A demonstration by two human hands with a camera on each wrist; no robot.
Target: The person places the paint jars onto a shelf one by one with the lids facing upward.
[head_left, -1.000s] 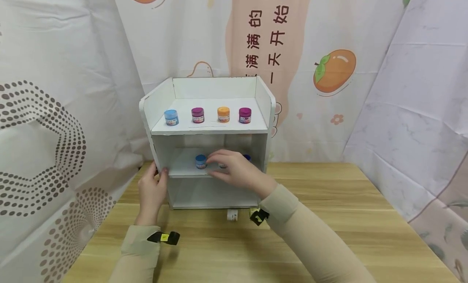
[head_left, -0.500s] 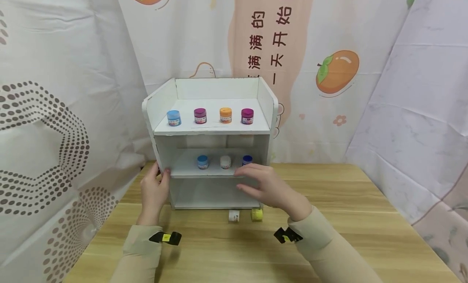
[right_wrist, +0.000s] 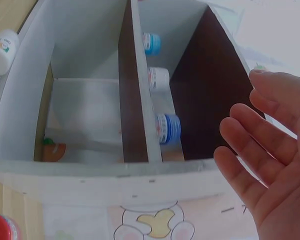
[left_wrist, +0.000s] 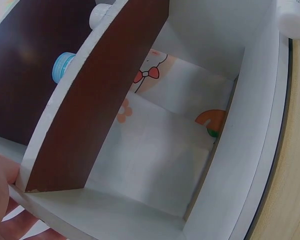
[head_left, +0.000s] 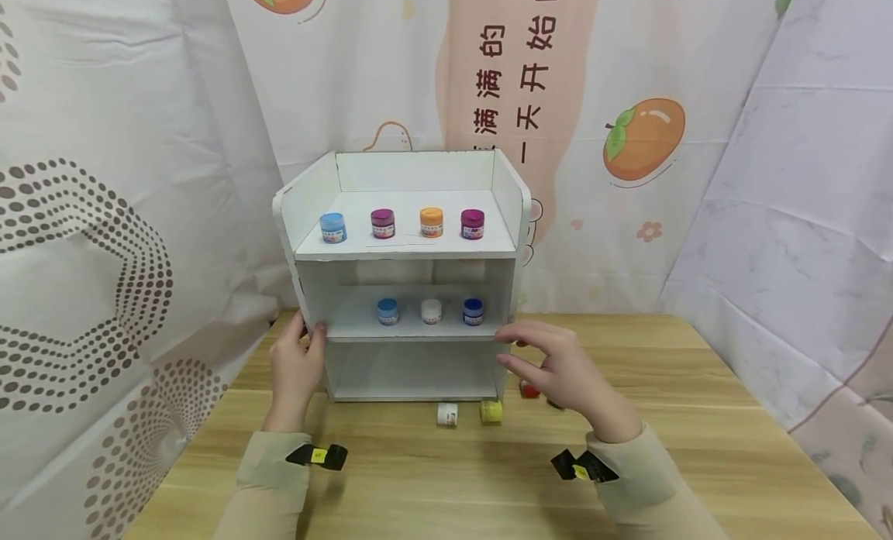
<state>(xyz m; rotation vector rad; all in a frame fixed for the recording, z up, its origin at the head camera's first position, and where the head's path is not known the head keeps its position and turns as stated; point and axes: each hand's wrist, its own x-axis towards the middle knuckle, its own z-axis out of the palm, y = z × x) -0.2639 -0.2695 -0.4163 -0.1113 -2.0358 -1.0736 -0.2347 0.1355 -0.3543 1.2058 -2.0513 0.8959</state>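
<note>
A white shelf unit (head_left: 412,255) stands on the table. My left hand (head_left: 296,366) grips its left side panel, thumb at the front edge, fingers partly hidden behind. My right hand (head_left: 561,369) is beside the right side panel, fingers spread and relaxed, palm bare in the right wrist view. A blue paint jar (head_left: 387,311), a white paint jar (head_left: 431,311) and a dark blue paint jar (head_left: 473,311) line the middle shelf. On top stand a light blue jar (head_left: 333,228), a purple jar (head_left: 383,223), an orange jar (head_left: 432,222) and a magenta jar (head_left: 472,224).
In front of the unit, a white jar (head_left: 447,414) and a yellow jar (head_left: 491,413) lie on the wooden table (head_left: 405,478). A red jar (head_left: 529,390) sits by the unit's right side, partly behind my right hand. Printed cloth (head_left: 391,67) hangs behind.
My right hand has moved right, from in front of the middle shelf to beyond the unit's right side, uncovering the white and dark blue jars. The left hand keeps its grip.
</note>
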